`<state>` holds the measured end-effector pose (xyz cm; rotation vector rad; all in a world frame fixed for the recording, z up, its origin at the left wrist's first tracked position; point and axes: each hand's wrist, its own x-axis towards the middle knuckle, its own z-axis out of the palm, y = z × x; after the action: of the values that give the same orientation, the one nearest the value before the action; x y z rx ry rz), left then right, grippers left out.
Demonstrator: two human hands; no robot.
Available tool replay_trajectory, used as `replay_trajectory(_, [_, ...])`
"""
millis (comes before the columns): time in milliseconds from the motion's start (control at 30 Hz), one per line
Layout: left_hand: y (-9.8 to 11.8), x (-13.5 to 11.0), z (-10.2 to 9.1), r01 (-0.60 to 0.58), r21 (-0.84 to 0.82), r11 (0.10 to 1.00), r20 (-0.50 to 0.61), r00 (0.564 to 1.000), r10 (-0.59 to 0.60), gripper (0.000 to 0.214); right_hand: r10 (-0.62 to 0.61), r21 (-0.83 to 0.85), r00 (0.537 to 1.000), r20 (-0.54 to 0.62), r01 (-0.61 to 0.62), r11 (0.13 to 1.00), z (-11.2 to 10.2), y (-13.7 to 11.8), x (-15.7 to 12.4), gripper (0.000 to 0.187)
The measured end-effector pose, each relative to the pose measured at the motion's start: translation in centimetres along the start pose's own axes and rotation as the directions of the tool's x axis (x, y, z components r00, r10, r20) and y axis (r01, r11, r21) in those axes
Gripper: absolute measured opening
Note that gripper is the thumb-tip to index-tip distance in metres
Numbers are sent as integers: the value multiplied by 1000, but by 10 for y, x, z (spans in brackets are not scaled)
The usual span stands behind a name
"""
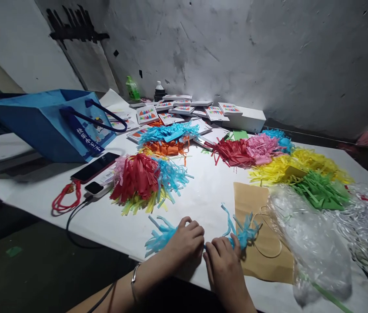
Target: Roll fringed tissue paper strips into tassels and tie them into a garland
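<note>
At the table's near edge, both my hands are closed on one blue tissue-paper tassel (160, 237). My left hand (189, 239) grips it near the middle, and fringe spreads out to the left. My right hand (221, 256) pinches it close beside, with more blue fringe fanning out on the right. The twisted middle of the tassel is mostly hidden by my fingers. Under the right fringe lies a sheet of brown paper (262, 265) with a loop of thin string (277, 254) on it.
Piles of fringed tissue lie beyond: a red one (140, 174), an orange one (167, 148), a yellow one (314, 163), a green one (322, 191). A clear plastic bag (314, 243) sits right. Left are a phone (95, 167) and a blue gift bag (40, 126). Flat printed packs (177, 109) line the back.
</note>
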<state>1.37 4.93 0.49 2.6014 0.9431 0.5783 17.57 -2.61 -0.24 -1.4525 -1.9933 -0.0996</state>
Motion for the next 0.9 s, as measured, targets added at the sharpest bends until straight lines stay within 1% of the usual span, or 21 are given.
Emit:
replay_trajectory(67, [5, 1, -6, 60, -62, 996, 5, 998, -60, 15, -39, -5, 998, -40, 39, 999, -3, 2, 4, 27])
replay_trajectory(133, [12, 0, -18, 92, -132, 987, 35, 996, -88, 21, -100, 3, 990, -98, 100, 995, -13, 4, 6, 34])
replay_trajectory(200, [21, -2, -31, 145, -265, 953, 101, 987, -122, 25, -201, -9, 973, -115, 201, 980, -29, 7, 7, 29])
replay_trajectory(233, [27, -3, -37, 205, -372, 905, 152, 976, -159, 24, -253, -22, 961, -114, 252, 968, -39, 9, 7, 26])
replay_trajectory(267, [32, -3, -42, 284, -489, 825, 212, 956, -203, 23, -300, -36, 948, -106, 298, 954, -49, 10, 8, 24])
replay_trajectory(333, [45, -1, -47, 434, -681, 590, 332, 901, -279, 25, -350, -45, 931, -101, 347, 937, -65, 12, 8, 24])
replay_trajectory(367, [51, 0, -47, 474, -733, 488, 369, 880, -300, 28, -332, -30, 935, -127, 331, 943, -70, 13, 8, 23])
replay_trajectory(400, [57, 3, -47, 483, -761, 434, 376, 872, -312, 32, -291, 2, 943, -163, 295, 955, -73, 13, 7, 21])
replay_trajectory(433, [63, 6, -46, 471, -779, 414, 362, 877, -316, 36, -237, 49, 951, -200, 251, 967, -74, 12, 6, 19])
replay_trajectory(467, [70, 8, -44, 442, -792, 420, 330, 890, -315, 38, -162, 111, 957, -239, 193, 975, -73, 12, 3, 18])
replay_trajectory(533, [81, 14, -37, 350, -806, 478, 217, 925, -311, 42, 8, 252, 955, -297, 70, 965, -67, 10, -5, 19])
replay_trajectory(600, [90, 19, -28, 267, -805, 529, 106, 943, -316, 45, 150, 359, 928, -340, -19, 933, -60, 9, -15, 20])
replay_trajectory(633, [93, 22, -24, 247, -810, 532, 83, 946, -313, 46, 204, 388, 909, -362, -52, 920, -57, 9, -20, 22])
replay_trajectory(667, [96, 24, -19, 247, -820, 516, 94, 948, -304, 47, 237, 403, 891, -386, -69, 913, -55, 10, -26, 23])
replay_trajectory(733, [98, 30, -12, 285, -838, 465, 181, 949, -257, 49, 249, 410, 867, -432, -57, 910, -55, 13, -35, 28])
replay_trajectory(767, [98, 33, -9, 296, -838, 457, 213, 951, -226, 49, 238, 402, 860, -451, -43, 915, -56, 16, -39, 32])
replay_trajectory(800, [99, 36, -7, 285, -831, 477, 217, 957, -195, 48, 222, 383, 856, -466, -30, 923, -57, 18, -42, 37])
replay_trajectory(833, [100, 41, -6, 243, -818, 522, 188, 970, -157, 47, 204, 352, 853, -480, -26, 936, -59, 21, -45, 41])
replay_trajectory(900, [103, 49, -5, 85, -773, 629, 75, 996, -43, 41, 195, 261, 842, -503, -67, 963, -62, 28, -49, 47])
